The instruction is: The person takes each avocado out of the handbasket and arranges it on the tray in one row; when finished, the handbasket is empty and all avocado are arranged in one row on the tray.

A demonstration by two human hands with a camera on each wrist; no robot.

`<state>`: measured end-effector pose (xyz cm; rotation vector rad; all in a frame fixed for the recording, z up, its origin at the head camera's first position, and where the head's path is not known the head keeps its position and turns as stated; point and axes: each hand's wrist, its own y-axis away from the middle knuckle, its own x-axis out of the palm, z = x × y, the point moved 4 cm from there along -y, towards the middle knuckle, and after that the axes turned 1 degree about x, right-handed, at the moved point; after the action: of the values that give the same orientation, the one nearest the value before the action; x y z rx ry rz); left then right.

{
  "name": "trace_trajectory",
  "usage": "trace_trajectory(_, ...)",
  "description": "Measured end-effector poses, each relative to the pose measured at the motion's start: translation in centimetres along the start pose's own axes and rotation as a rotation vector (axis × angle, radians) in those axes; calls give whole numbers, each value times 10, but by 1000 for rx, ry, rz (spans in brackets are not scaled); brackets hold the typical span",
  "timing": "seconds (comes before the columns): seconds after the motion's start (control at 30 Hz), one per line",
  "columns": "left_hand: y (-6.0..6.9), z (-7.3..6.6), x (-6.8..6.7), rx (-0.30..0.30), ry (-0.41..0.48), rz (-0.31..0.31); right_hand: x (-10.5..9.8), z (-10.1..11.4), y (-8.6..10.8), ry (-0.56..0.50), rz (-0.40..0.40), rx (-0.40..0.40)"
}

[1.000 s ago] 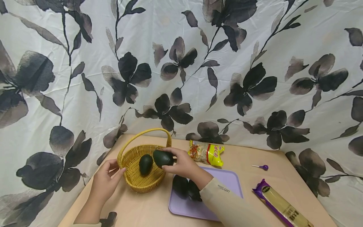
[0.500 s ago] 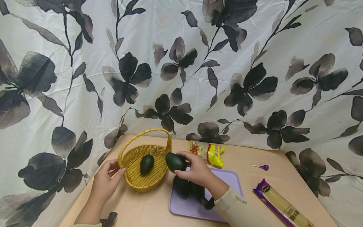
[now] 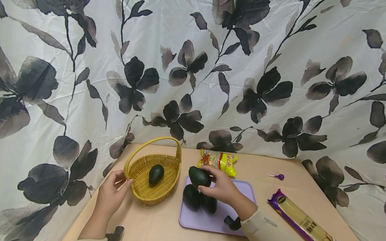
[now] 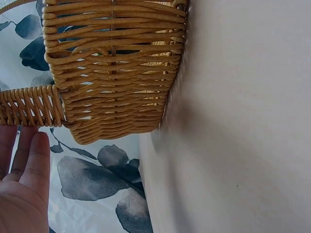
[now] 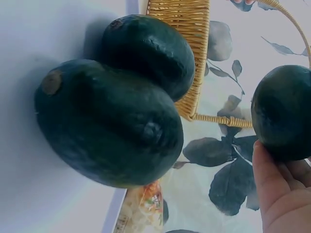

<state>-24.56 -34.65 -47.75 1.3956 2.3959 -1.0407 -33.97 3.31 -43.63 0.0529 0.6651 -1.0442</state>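
Observation:
My right hand (image 3: 221, 187) pinches a dark green avocado (image 3: 199, 176) between thumb and fingers, held above the lilac tray (image 3: 193, 225). Two more avocados (image 5: 109, 124) lie side by side on the tray, just below the held one. Left of the tray stands a yellow wicker basket (image 3: 153, 199) with a tall arched handle. A single avocado (image 3: 156, 174) sits inside it. At the basket's left side my left hand (image 3: 110, 192) holds the base of the handle, thumb at the rim. The left wrist view shows its fingertips (image 4: 39, 145) against the woven handle (image 4: 29, 107).
Behind the tray lies a yellow-and-clear food packet (image 3: 218, 162). To the right are a purple lollipop (image 3: 279, 176) and a long purple-edged packet (image 3: 301, 216). A floral curtain (image 3: 193, 73) hangs along the table's back edge.
My right hand has carried the avocado from over the basket rightward to above the tray. My left hand stays at the basket handle, and the basket stands where it was.

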Motion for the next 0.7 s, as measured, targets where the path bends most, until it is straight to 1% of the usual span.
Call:
trace_trajectory(0.2, -1, -1, -1, -11, -4, 7, -5, -1, 8, -15, -27, -23)
trace_trajectory(0.43, 0, -2, -2, -28, 31, -2, -9, -5, 20, -37, -80, -59)
trace_trajectory(0.53, 0, -3, -2, -21, 42, -4, -12, -9, 24, -46, -100, -48)
trace_trajectory(0.7, -1, 0, -1, -14, 23, 5, -14, -18, 32, -30, -148, 12)
